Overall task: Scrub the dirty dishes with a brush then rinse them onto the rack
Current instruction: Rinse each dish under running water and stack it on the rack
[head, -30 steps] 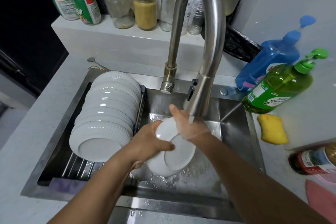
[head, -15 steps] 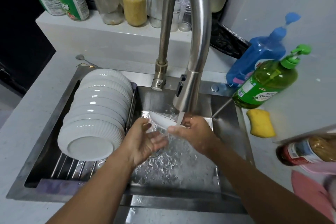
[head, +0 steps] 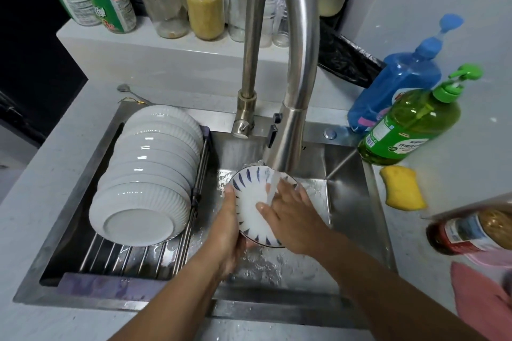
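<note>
Both forearms are bare with no sleeves in view, and the left hand (head: 228,232) and right hand (head: 291,216) look wet and ungloved.

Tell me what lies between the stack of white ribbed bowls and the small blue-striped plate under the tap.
In the head view, the metal rack's edge bar and the left hand holding the blue-striped plate lie between it and the white ribbed bowls.

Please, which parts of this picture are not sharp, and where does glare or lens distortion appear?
Head view: the bottle at the right edge is smeared by blur; the faucet bows strongly from the wide-angle lens; bright glare sits on the stacked bowls and the wet sink; the plate and both hands are fairly sharp.
</note>
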`<state>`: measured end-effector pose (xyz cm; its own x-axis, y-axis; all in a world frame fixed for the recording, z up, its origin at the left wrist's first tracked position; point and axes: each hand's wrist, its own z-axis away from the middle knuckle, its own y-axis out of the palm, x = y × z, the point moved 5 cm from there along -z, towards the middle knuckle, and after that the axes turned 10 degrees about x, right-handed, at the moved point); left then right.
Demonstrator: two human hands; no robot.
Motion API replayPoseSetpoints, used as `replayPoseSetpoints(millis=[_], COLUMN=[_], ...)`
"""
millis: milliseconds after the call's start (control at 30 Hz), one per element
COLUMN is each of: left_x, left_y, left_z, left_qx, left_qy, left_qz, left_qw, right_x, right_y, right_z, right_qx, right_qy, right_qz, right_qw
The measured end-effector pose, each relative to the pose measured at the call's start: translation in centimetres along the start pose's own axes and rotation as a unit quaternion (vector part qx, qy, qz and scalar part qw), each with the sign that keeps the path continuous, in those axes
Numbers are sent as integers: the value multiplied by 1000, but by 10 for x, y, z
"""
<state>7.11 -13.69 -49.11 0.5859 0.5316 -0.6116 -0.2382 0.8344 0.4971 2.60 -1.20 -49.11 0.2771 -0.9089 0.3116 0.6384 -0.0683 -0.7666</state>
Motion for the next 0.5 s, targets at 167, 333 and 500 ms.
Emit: replayPoseSetpoints(millis=[167, 333, 500], left_x=[2, -25, -37], left_y=[-2, -31, -35], left_z=[-5, -15, -3], left_qx=[23, -25, -49], left_qy=[-11, -2, -9], left_qz=[14, 6, -66], left_qw=[1000, 1000, 997], right_x=[50, 37, -39], right_y=[-6, -5, -11], right_z=[1, 44, 43], right_qx=[80, 49, -42], right_qy=[-110, -231, -91], right_qz=[-128, -19, -19], right_qw=[982, 971, 995])
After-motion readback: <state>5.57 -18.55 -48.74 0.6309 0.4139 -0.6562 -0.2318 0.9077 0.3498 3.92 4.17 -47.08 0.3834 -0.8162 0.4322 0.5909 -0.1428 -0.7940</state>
